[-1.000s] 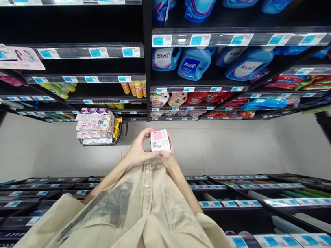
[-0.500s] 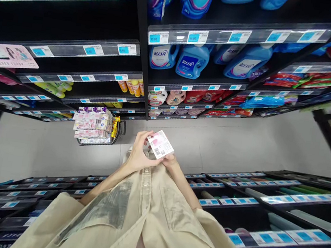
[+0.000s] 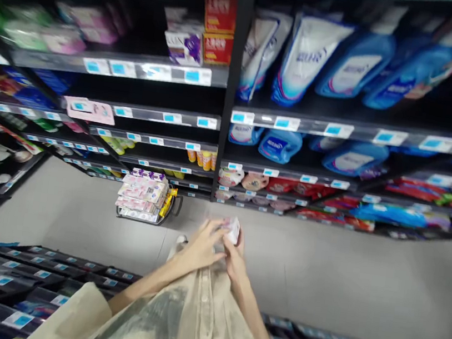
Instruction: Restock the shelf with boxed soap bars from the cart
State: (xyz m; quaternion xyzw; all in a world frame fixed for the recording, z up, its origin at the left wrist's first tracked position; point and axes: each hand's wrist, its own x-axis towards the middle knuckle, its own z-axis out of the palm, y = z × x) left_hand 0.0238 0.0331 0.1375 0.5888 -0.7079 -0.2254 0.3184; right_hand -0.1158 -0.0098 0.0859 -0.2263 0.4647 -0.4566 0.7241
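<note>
A small white box (image 3: 233, 230) with a pink printed face is held up in front of my shirt, seen now at a slant. My right hand (image 3: 236, 254) grips it from the right and below, thumb along the near side. From the left, my left hand (image 3: 204, 244) has its fingers on the box's left edge and pink face. Slight blur hides the print and the exact fingertip contact. To the left on the floor stands a black basket (image 3: 154, 220), piled with pink, white and purple boxes (image 3: 142, 191) and some yellow packs (image 3: 167, 204).
Ahead are black shelves (image 3: 349, 132) with blue detergent bottles (image 3: 356, 64), pouches (image 3: 303, 57) and soap boxes (image 3: 184, 46). Grey floor (image 3: 321, 267) runs across the aisle. More shelving (image 3: 46, 279) stands close by on my near side.
The view has tilted up, bringing higher shelves into sight. The box has turned from face-on to a slant, and my left hand has shifted over its left side.
</note>
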